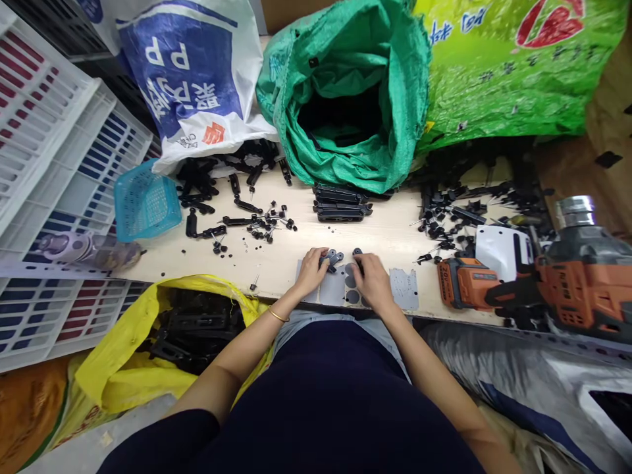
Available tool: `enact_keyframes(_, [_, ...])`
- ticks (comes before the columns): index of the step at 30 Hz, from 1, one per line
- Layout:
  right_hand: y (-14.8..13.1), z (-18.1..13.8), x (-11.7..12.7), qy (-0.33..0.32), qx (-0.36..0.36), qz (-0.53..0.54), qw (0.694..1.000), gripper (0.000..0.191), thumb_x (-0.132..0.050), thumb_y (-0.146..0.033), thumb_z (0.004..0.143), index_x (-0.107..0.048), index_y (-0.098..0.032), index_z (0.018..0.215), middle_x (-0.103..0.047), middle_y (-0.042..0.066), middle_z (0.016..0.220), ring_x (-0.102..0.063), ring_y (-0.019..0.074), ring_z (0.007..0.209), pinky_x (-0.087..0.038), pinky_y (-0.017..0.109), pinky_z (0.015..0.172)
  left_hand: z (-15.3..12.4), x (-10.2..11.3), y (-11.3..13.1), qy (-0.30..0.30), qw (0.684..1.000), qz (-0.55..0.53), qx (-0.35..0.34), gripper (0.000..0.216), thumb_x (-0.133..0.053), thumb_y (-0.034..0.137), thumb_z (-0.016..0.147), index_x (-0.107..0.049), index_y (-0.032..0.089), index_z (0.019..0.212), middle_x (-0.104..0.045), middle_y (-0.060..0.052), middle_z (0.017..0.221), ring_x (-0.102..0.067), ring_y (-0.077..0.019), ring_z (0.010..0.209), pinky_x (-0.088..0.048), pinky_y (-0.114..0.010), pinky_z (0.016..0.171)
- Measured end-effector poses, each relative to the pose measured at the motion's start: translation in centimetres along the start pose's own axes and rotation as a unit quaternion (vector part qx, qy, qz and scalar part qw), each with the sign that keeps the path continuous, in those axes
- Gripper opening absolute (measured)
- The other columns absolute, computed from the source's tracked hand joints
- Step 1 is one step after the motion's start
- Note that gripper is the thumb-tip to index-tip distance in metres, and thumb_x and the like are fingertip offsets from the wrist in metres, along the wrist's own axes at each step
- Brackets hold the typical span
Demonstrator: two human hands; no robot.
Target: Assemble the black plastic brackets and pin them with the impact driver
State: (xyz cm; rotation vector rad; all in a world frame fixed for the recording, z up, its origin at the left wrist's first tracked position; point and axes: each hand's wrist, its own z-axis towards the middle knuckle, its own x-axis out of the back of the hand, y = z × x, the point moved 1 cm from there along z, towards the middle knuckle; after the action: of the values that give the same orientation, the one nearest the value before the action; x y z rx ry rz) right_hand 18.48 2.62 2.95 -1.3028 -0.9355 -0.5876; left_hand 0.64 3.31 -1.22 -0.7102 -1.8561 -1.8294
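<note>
My left hand (311, 271), with a thin bangle at the wrist, is closed on a small black plastic part with rounded, holed ends (338, 257). A short way to its right, my right hand (373, 283) pinches a dark plastic piece (358, 253); its lower end is hidden by the fingers. The two pieces are apart. Both hands are just above a flat grey sheet (333, 289) marked with round shapes, at the front edge of the bench. Beyond them lies a stack of long black plastic parts (342, 212).
An open green sack (281, 99) stands behind the bench (276, 257). Loose black parts and pins (269, 224) lie left, more (442, 224) right. A blue basket (145, 204) is at left, an orange power tool (587, 276) at right. A yellow bag (123, 342) holds black parts.
</note>
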Motion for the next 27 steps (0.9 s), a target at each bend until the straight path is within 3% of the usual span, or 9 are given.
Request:
enact_keyframes(3, [-1.5,0.7,-1.2,-0.103,-0.056,0.003,0.993,0.021,-0.047,-0.032,0.090,-0.059,-0.015,0.095,-0.063,0.013,0.095,-0.059,0.0223,0.081,-0.043,0.031,0.070,1.2,0.4,0.1,-0.045,0.999,0.022,0.018,0.022,-0.053,0.018,0.084,-0.059,0.017,0.106,-0.059,-0.006,0.100,-0.058,-0.0177,0.097,-0.046,-0.032,0.091])
enact_keyframes(9, [-2.1,1.9,-3.0,-0.161,-0.117,0.055,0.978,0.016,-0.062,-0.032,0.081,-0.057,-0.019,0.075,-0.063,0.004,0.073,-0.059,0.0185,0.071,-0.035,0.025,0.059,3.1,1.3,1.1,-0.130,0.989,0.070,0.030,0.018,-0.065,0.027,0.074,-0.058,0.018,0.088,-0.059,-0.003,0.086,-0.057,-0.0181,0.083,-0.046,-0.031,0.077])
enact_keyframes(14, [-1.3,1.1,-3.0,-0.136,-0.071,0.138,0.978,0.012,-0.061,-0.026,0.078,-0.054,-0.019,0.071,-0.061,0.000,0.068,-0.054,0.0137,0.063,-0.034,0.024,0.058,3.5,2.1,1.4,-0.182,0.979,-0.015,0.091,0.032,-0.071,0.026,0.065,-0.053,0.017,0.090,-0.054,0.003,0.072,-0.053,-0.0131,0.067,-0.043,-0.025,0.062])
enact_keyframes(17, [-1.1,0.4,-2.6,-0.123,-0.047,0.185,0.974,0.012,-0.057,-0.029,0.079,-0.053,-0.019,0.072,-0.060,0.000,0.068,-0.053,0.0137,0.061,-0.036,0.024,0.059,3.4,2.2,1.7,-0.238,0.965,-0.079,0.082,0.023,-0.070,0.028,0.066,-0.056,0.016,0.081,-0.049,0.005,0.064,-0.050,-0.0113,0.061,-0.041,-0.022,0.057])
enact_keyframes(19, [-0.9,0.1,-2.0,-0.115,-0.043,0.194,0.973,0.012,-0.054,-0.029,0.079,-0.052,-0.020,0.072,-0.060,0.000,0.068,-0.053,0.0142,0.062,-0.037,0.024,0.060,3.0,2.1,2.2,-0.228,0.969,-0.088,0.032,0.015,-0.066,0.027,0.069,-0.057,0.016,0.072,-0.051,0.004,0.066,-0.051,-0.0120,0.064,-0.042,-0.023,0.061])
enact_keyframes(22, [-0.6,-0.2,-1.1,-0.102,-0.050,0.175,0.978,0.012,-0.051,-0.028,0.078,-0.051,-0.020,0.069,-0.061,0.001,0.068,-0.053,0.0147,0.061,-0.037,0.025,0.060,2.4,2.1,2.8,-0.120,0.990,-0.069,-0.009,0.009,-0.063,0.019,0.072,-0.059,0.018,0.080,-0.059,0.001,0.080,-0.056,-0.0136,0.076,-0.046,-0.026,0.073])
enact_keyframes(24, [-0.5,-0.3,-0.5,-0.102,-0.052,0.160,0.980,0.013,-0.050,-0.028,0.077,-0.050,-0.020,0.067,-0.060,0.001,0.064,-0.052,0.0145,0.058,-0.037,0.025,0.059,2.2,2.4,2.7,-0.062,0.995,-0.077,0.010,0.015,-0.059,0.016,0.076,-0.057,0.020,0.090,-0.063,0.001,0.085,-0.059,-0.0136,0.079,-0.047,-0.027,0.077])
enact_keyframes(27, [-0.5,-0.4,-0.3,-0.104,-0.043,0.151,0.982,0.013,-0.050,-0.029,0.076,-0.049,-0.021,0.066,-0.058,0.000,0.060,-0.051,0.0141,0.056,-0.037,0.025,0.057,2.4,3.0,1.9,-0.078,0.988,-0.119,0.061,0.016,-0.054,0.022,0.084,-0.053,0.021,0.099,-0.065,0.000,0.085,-0.063,-0.0143,0.078,-0.050,-0.030,0.078])
